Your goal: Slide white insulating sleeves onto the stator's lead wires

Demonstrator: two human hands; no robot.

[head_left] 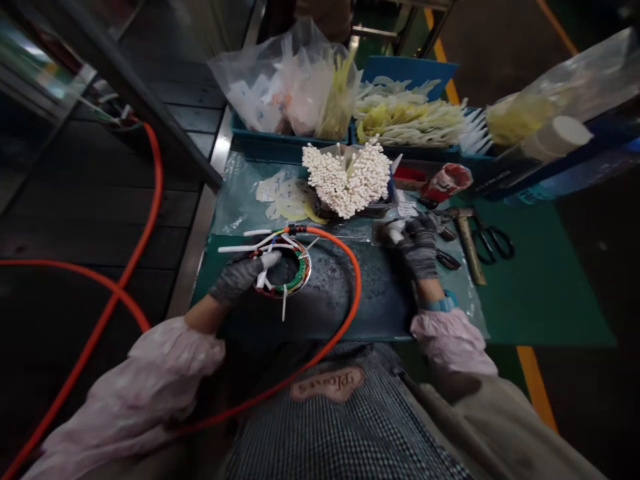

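My left hand, in a grey glove, rests on a ring-shaped wound coil with green, red and white wiring, fingers closed on a white piece at its rim. White strips stick out of the ring. An orange cable loops from the ring round toward me. My right hand, also gloved, is closed on a small white piece further right. A bundle of white-tipped sticks stands just beyond.
Blue bins at the back hold plastic bags and yellowish-white strips. A hammer, scissors and a red tape roll lie right of my right hand. A green mat covers the table; dark floor lies left.
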